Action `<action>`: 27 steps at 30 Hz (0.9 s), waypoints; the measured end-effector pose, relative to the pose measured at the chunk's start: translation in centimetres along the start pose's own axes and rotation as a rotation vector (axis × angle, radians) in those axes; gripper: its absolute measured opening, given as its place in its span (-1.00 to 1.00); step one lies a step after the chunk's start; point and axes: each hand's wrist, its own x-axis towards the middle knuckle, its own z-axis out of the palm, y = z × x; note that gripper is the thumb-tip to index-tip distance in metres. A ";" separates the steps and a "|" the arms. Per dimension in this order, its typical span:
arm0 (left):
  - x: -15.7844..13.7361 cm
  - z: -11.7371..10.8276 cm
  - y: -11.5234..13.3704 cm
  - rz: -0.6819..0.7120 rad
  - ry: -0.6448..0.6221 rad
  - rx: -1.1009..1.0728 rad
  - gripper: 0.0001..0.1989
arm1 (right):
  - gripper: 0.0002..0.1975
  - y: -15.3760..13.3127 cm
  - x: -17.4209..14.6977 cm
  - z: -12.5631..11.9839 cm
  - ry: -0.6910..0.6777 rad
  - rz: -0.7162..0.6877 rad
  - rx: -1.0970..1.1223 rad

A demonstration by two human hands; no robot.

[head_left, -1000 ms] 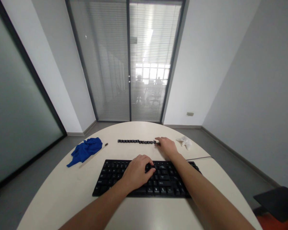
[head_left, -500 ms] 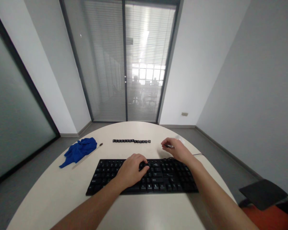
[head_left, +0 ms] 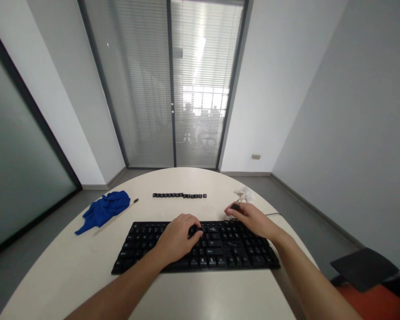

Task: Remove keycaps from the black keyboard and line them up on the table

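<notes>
A black keyboard point(head_left: 216, 251) lies on the table. My left hand point(head_left: 177, 238) rests over its middle, thumb and index finger curved apart with black keys showing in the gap; whether anything small sits there is unclear. Just above the keyboard's upper right part is my right hand point(head_left: 251, 218), its fingers closed on a small dark object point(head_left: 235, 206) whose kind I cannot make out. Beyond the keyboard, small black keycaps point(head_left: 178, 195) form a row, with one apart at the right end.
On the left of the round table point(head_left: 203, 298) lie a crumpled blue cloth point(head_left: 106, 208) and a thin stick brush point(head_left: 118, 216) with a dark tip. Crumpled white tissue point(head_left: 244, 194) lies behind my right hand. A cable point(head_left: 274, 214) runs right. An orange and black chair point(head_left: 365, 269) stands at the right.
My right hand has come slightly down and nearer, turning so the dark object shows more and the tissue behind comes into view. My left hand stays on the keyboard; the whole view has shifted slightly.
</notes>
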 end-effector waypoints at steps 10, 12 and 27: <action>0.0 0.1 -0.1 -0.006 -0.014 0.009 -0.92 | -0.76 0.5 0.1 0.6 0.037 -0.019 -0.076; 0.0 0.2 -0.1 -0.007 -0.018 0.010 -0.92 | -0.79 0.5 0.1 0.7 0.011 -0.033 -0.101; -0.1 0.1 -0.2 0.011 -0.008 0.008 -0.92 | -0.68 1.0 0.1 0.5 -0.051 -0.026 -0.093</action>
